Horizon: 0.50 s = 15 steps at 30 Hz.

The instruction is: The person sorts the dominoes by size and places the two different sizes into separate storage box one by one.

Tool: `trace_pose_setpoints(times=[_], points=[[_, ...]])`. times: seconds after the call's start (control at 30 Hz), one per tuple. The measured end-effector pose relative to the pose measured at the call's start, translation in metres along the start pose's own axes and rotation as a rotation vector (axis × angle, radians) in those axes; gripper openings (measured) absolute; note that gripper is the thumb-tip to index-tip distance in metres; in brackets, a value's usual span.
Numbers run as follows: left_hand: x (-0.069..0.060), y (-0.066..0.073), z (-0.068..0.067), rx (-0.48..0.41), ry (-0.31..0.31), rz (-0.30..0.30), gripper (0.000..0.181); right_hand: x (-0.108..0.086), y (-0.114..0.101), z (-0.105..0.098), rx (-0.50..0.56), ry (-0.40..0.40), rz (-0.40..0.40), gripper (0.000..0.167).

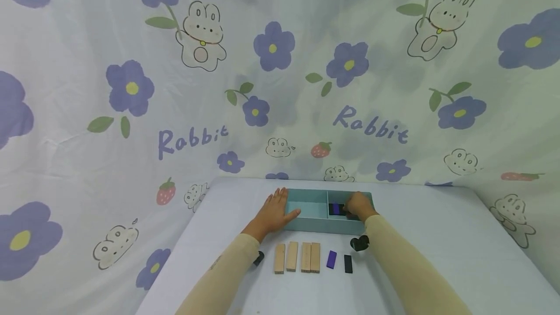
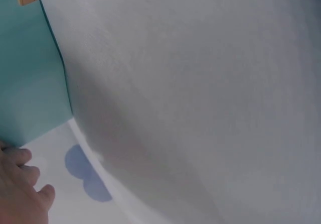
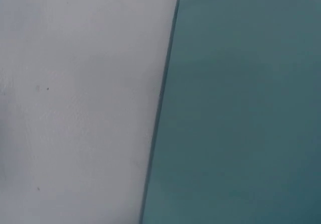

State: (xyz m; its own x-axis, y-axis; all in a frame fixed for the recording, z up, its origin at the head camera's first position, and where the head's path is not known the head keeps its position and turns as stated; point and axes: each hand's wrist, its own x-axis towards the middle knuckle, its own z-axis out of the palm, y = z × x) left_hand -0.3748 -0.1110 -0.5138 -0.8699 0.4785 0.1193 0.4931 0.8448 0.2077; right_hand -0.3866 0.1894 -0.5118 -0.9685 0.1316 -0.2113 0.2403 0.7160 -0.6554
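A teal box [image 1: 306, 224] with a divider stands toward the back of the white table. Across its left end lies my left hand [image 1: 272, 213], fingers straight and thumb stretched over the front side; part of that hand [image 2: 22, 189] also shows at the edge of the left wrist view. My right hand [image 1: 359, 205] reaches down into the right compartment, fingers bent. Beside its fingers, dark blocks and a purple block [image 1: 336, 209] lie inside. Whether the fingertips pinch a block is hidden. The right wrist view shows only the box's teal side [image 3: 241, 108] and the tabletop.
In front of the box stand or lie several wooden blocks [image 1: 291, 256] in a row, then a purple block [image 1: 331, 259] and a black block [image 1: 348, 264]. Black wrist devices [image 1: 359, 243] show at both sleeves. A patterned curtain [image 1: 280, 91] hangs behind the table.
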Motion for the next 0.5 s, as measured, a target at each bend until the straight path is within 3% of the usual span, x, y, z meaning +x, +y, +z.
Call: trace_pose_setpoints(times=[0.33,0.5], points=[[0.004,-0.003,0.004,0.059,0.003,0.011,0.101,-0.010,0.002,-0.015,0.073,-0.010,-0.075,0.007],[0.005,-0.002,0.003,0.059,0.005,0.013,0.102,-0.026,-0.001,-0.027,0.155,-0.032,-0.125,0.021]])
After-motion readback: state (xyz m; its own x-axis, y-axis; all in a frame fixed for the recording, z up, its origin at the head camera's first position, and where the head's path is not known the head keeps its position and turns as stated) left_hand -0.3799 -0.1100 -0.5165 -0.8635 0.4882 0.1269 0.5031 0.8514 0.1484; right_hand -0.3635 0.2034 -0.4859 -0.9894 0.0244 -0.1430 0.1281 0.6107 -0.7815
